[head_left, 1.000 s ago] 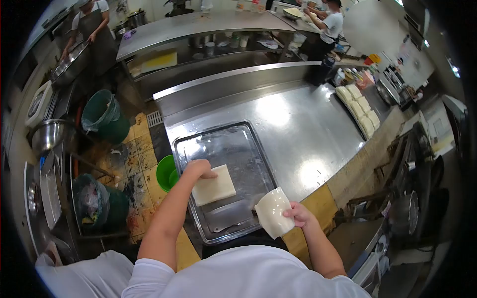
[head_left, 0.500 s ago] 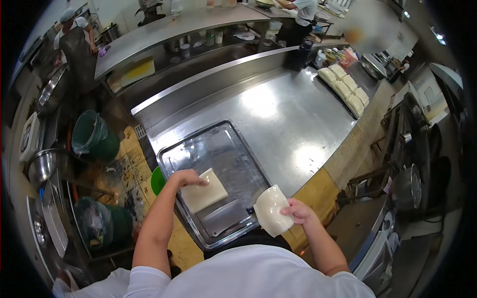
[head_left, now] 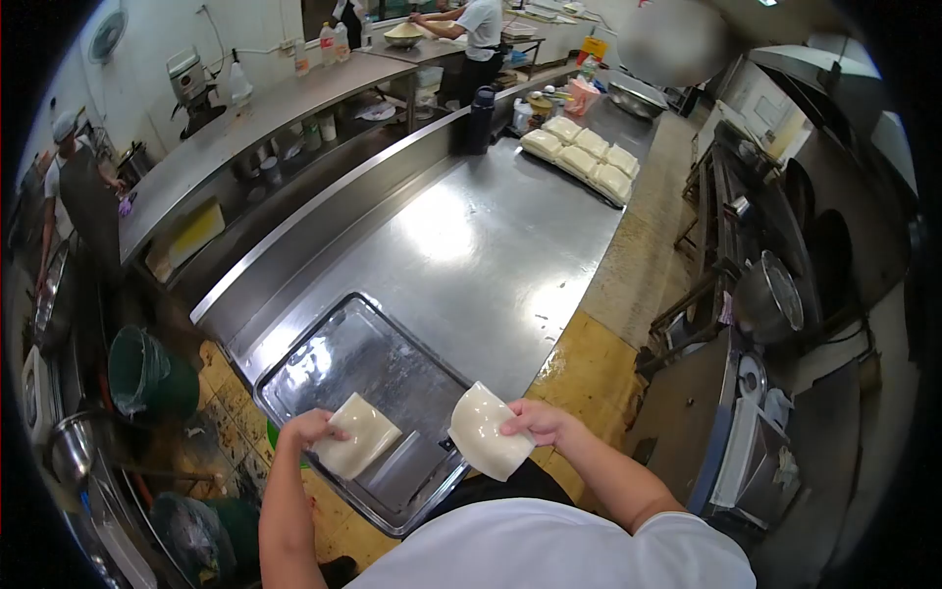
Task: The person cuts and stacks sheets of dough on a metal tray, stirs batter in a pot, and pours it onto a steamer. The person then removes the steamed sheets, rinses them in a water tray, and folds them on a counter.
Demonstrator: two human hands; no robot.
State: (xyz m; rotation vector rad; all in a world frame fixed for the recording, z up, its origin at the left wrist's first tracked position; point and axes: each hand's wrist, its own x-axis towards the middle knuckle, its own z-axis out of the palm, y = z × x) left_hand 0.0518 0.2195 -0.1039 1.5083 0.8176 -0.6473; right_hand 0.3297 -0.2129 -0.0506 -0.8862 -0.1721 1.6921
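My left hand [head_left: 311,428] is closed on the left edge of a pale, glossy square slab [head_left: 358,437], thumb on top. That slab is tilted over the dark metal tray [head_left: 299,365]; I cannot tell whether its lower edge touches the tray. A second slab [head_left: 484,437] of the same kind is in my right hand [head_left: 538,422], pinched at its right side. It bends and hangs over the tray's near right edge. A darker rectangular metal piece [head_left: 399,471] shows in the tray between the two slabs.
The tray rests on a steel worktable [head_left: 392,265]. Several similar pale packets [head_left: 581,157] sit at its far end, near a black bottle [head_left: 480,120]. One person [head_left: 481,39] works at the back and another [head_left: 83,182] stands at far left. Green bins [head_left: 147,368] stand on the left.
My head view has swung right and up, so the table sits further left. My left hand has tilted up its slab, which lay flatter on the tray. The right hand keeps its slab.
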